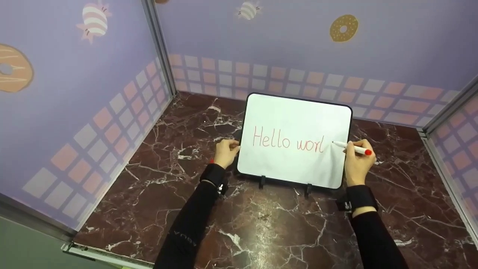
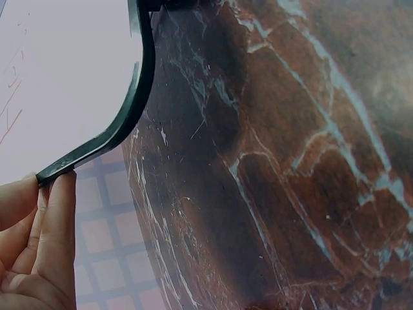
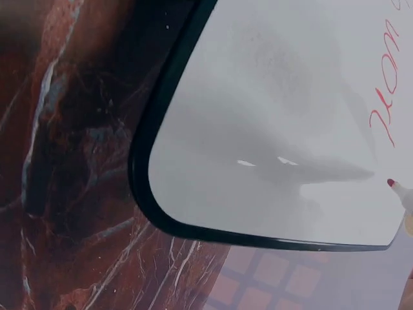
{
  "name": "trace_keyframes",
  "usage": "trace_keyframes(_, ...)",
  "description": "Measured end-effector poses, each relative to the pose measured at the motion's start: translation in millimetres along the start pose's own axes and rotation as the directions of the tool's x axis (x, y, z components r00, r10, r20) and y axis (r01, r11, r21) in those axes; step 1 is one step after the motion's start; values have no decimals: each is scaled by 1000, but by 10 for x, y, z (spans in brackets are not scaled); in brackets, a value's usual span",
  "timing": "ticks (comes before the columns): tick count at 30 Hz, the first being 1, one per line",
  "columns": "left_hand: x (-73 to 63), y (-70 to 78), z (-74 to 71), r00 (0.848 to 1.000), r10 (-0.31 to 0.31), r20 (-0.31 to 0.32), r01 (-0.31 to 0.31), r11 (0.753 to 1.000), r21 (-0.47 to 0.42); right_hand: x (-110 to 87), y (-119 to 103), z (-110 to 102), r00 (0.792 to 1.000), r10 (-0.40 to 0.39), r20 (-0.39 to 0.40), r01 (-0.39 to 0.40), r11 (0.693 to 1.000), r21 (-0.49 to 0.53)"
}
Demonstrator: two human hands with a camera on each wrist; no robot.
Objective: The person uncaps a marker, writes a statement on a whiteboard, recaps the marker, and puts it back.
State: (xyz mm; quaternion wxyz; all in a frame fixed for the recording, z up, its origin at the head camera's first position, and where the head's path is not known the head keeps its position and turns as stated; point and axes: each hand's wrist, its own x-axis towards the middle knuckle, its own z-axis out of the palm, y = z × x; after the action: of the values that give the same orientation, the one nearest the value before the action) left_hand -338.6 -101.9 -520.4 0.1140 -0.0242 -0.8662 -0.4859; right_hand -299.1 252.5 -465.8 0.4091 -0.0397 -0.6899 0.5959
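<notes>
A small whiteboard (image 1: 291, 116) with a black frame leans back on two dark stand feet (image 1: 262, 182). Red handwriting (image 1: 289, 141) on it reads "Hello worl". At its left edge my left hand (image 1: 225, 152) pinches the frame between thumb and fingers; the left wrist view shows the frame's corner (image 2: 97, 145) there. My right hand (image 1: 359, 161) holds a white marker (image 1: 349, 147) with a red end, tip pointing left, just right of the last letter. In the right wrist view the red marker tip (image 3: 391, 183) sits close to the board, slightly apart from its shadow.
Under the board lies a dark red marbled tabletop (image 1: 261, 231). Purple panels with a checkered band (image 1: 283, 76) enclose it at the back and sides. A small red thing (image 1: 212, 161), mostly hidden, shows beside my left wrist.
</notes>
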Motion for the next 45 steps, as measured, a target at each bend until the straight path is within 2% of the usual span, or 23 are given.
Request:
trace_keyframes(10,2,7,-15,999,-42,22,43,998,-50,-25,-13,26,1000,13,6,-12,998,-57)
trace_keyframes(13,0,6,-12,999,-37,20,38,998,-46,-35,-10,47,1000,17,9,-16,998,-58)
trace_keyframes(23,21,-30,-4,999,-31,24,32,999,-41,-52,-13,15,995,35,90,-28,996,-81)
trace_keyframes(35,-7,4,0,999,-30,19,31,999,-29,39,-10,45,999,-11,39,13,999,-38)
trace_keyframes(39,-6,10,1,999,-36,26,37,999,-30,73,-8,72,998,-38,40,39,999,-13)
trace_keyframes(45,1,13,-9,999,-46,28,47,998,-47,70,24,61,998,-26,58,27,999,-19)
